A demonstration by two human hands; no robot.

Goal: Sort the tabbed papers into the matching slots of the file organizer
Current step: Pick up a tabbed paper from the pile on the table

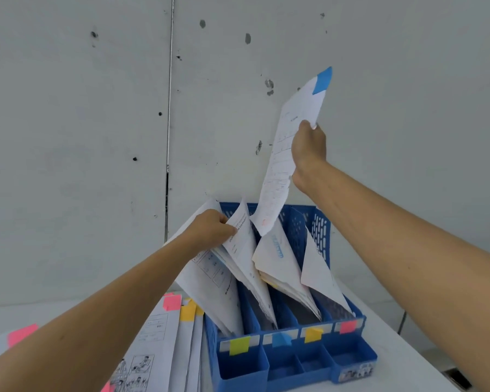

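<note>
I note the right hand (309, 148) pinching a blue-tabbed paper (280, 165) by its edge, raised right of centre frame, its lower corner hanging just above the file organizer (294, 372). The left hand (210, 230) grips filed sheets (238, 256) at centre frame, apparently parting them; which slot they stand in I cannot confirm. Step in hand: filing the blue sheet. The next move calls for lowering it into the slot behind the blue label (280, 339), second from the left, corner first
</note>
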